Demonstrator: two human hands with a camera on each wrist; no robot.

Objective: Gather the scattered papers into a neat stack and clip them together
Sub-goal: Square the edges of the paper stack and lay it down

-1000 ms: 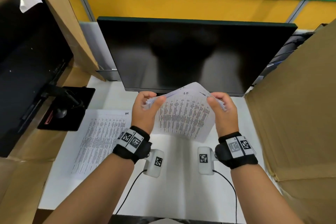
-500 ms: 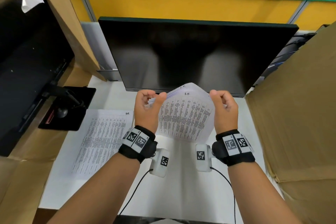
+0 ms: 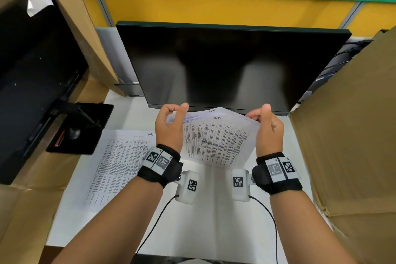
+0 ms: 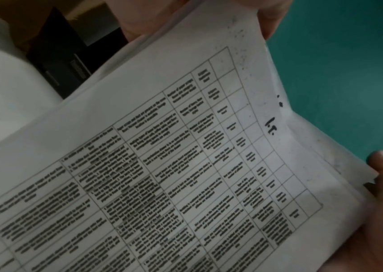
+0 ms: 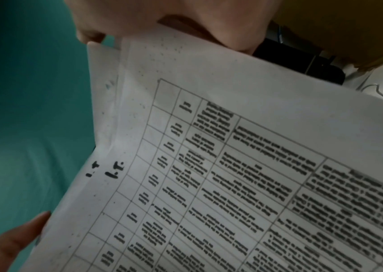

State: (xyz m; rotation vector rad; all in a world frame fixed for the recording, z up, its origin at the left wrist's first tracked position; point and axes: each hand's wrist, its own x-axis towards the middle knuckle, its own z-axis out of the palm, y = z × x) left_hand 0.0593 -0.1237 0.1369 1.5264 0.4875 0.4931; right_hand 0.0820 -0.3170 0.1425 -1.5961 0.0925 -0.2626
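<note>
Papers (image 3: pixel 216 141) upright, long axis vertical

Bare forearms — black wristbands (image 3: pixel 159 167) with white coded tags, white camera boxes (image 3: pixel 186 186), black cables.

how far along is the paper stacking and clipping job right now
Partly done. Several printed sheets are already gathered into a bundle, held up off the table by the left hand and right hand at its side edges. The sheets' top edges sit offset, so squaring them is in hand. Left: one sheet lies flat on the table, and no clip is visible or on the bundle.
</note>
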